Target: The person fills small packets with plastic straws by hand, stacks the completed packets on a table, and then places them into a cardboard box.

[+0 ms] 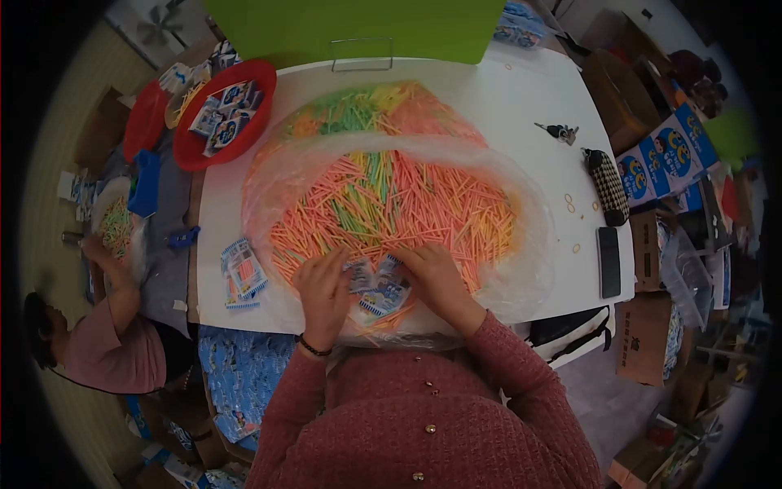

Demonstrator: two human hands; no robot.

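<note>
A large clear plastic bag (529, 187) lies open on the white table, filled with thin pink, yellow and green sticks (383, 196). At its near edge my left hand (323, 285) has its fingers pressed together beside a small blue and clear packet (383, 295). My right hand (428, 273) pinches the upper edge of this packet from the other side. A few sticks lie below the packet. Left of my left hand, several filled packets (243, 273) rest on the table.
A red basin (267, 114) of packets stands at the back left, a green board (358, 24) at the back. Keys (560, 132), a checkered case (604, 187) and a phone (608, 262) lie at the right. A co-worker (122, 342) works at the far left.
</note>
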